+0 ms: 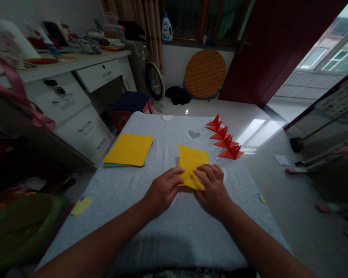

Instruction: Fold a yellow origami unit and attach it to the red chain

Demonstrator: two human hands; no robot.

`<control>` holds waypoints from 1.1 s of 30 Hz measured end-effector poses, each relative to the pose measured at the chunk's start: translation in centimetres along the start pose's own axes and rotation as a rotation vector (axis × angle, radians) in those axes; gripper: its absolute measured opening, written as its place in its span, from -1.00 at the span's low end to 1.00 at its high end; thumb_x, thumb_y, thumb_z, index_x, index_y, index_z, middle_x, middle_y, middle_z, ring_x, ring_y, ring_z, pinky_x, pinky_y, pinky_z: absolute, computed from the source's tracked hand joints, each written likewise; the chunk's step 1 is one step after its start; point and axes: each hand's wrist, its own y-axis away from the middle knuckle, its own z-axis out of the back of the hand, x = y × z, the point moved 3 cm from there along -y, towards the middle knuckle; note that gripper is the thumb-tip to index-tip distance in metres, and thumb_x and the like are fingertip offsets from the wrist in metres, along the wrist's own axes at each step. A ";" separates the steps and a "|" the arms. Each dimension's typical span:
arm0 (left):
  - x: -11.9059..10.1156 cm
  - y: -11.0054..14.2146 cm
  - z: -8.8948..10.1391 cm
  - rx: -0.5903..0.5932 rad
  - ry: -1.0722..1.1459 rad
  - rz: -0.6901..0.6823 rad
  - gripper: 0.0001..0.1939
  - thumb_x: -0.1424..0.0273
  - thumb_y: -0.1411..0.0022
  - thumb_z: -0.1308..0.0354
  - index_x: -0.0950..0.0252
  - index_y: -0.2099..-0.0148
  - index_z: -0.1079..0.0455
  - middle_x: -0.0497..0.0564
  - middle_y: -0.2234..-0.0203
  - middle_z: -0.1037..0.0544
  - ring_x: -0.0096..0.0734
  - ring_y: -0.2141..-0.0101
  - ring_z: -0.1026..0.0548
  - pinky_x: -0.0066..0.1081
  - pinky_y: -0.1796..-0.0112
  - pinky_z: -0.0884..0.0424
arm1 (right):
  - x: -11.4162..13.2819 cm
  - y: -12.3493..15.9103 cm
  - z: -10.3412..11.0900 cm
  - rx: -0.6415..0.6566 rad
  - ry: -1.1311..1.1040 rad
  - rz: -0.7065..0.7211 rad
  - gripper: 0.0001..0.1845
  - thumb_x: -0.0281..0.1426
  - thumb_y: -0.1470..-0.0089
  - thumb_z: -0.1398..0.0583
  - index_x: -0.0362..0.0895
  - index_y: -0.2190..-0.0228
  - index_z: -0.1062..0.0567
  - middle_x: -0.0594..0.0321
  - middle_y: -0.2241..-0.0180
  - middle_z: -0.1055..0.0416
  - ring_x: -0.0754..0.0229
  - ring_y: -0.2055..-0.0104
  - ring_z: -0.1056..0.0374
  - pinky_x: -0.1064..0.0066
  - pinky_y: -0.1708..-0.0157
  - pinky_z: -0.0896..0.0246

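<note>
A yellow paper sheet [191, 160] lies on the grey-blue cloth of the table [162, 216], its near corner being folded. My left hand [162, 190] pinches the sheet's near left edge with thumb and fingers. My right hand [213, 187] presses fingers down on the folded near part. A stack of coloured paper [129, 150], yellow on top, rests to the left. A row of several red folded paper shapes [224, 139] lines the table's right side.
A white desk with drawers [84, 88] stands at the left, cluttered on top. A red stool [127, 110] sits beyond the table. A round wooden board [205, 73] leans on the far wall. A green object [20, 227] lies low at the left.
</note>
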 end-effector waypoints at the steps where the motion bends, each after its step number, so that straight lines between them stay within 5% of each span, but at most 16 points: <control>1: 0.3 0.0 0.2 0.009 0.028 0.008 -0.77 0.64 -0.22 -0.02 0.27 0.20 -0.42 0.10 -0.05 -0.49 -0.30 -0.06 -0.47 -0.21 -0.07 -0.44 | -0.4 0.1 0.0 0.016 0.020 -0.007 -0.40 -0.45 -0.02 -0.21 -0.06 -0.13 -0.34 0.03 -0.09 -0.30 -0.13 -0.20 -0.10 -0.17 -0.24 0.16; 4: 0.9 0.0 1.0 0.039 0.087 0.048 -0.76 0.67 -0.15 -0.02 0.26 0.24 -0.39 0.09 -0.06 -0.49 -0.30 -0.08 -0.46 -0.19 -0.10 -0.41 | -1.2 0.2 0.3 0.015 0.038 -0.002 -0.42 -0.46 -0.02 -0.22 -0.02 -0.11 -0.39 0.05 -0.14 -0.27 -0.14 -0.24 -0.07 -0.17 -0.25 0.16; 10: 3.0 -0.4 1.0 0.154 0.044 0.115 -0.76 0.68 -0.14 -0.01 0.26 0.28 -0.38 0.10 -0.11 -0.43 -0.29 -0.13 -0.41 -0.21 -0.11 -0.38 | 0.1 0.0 0.3 0.034 -0.059 0.130 -0.77 -0.52 -0.19 -0.15 -0.01 0.24 -0.57 0.17 -0.03 -0.46 0.01 -0.19 -0.22 -0.07 -0.23 0.02; 15: 3.9 -0.3 1.2 0.134 -0.219 0.069 -0.77 0.68 -0.15 -0.07 0.28 0.25 -0.43 0.14 -0.12 -0.41 -0.19 -0.12 -0.38 -0.14 -0.12 -0.37 | 1.1 -0.3 -0.7 0.075 -0.168 0.203 -0.80 -0.46 -0.26 -0.13 -0.10 0.24 -0.58 0.11 0.16 -0.56 0.08 0.03 -0.40 0.14 0.01 -0.32; 25: 2.9 0.7 2.0 0.266 -0.539 -0.060 -0.90 0.47 -0.28 -0.19 0.28 0.32 -0.49 0.07 0.24 -0.51 -0.24 0.21 -0.40 -0.26 0.19 -0.38 | 1.2 0.0 -1.1 0.106 -0.256 0.160 -0.79 -0.47 -0.26 -0.11 -0.13 0.19 -0.56 0.07 0.19 -0.58 0.12 0.16 -0.47 0.22 0.10 -0.40; 33: 4.9 1.5 2.3 0.222 -0.274 0.115 -0.90 0.54 -0.28 -0.17 0.31 0.29 -0.49 0.02 0.34 -0.50 -0.32 0.25 -0.44 -0.36 0.20 -0.36 | 0.9 -0.4 -1.1 0.155 -0.345 0.106 -0.82 -0.47 -0.22 -0.15 -0.11 0.26 -0.57 0.09 0.24 -0.54 0.08 0.20 -0.42 0.20 0.19 -0.35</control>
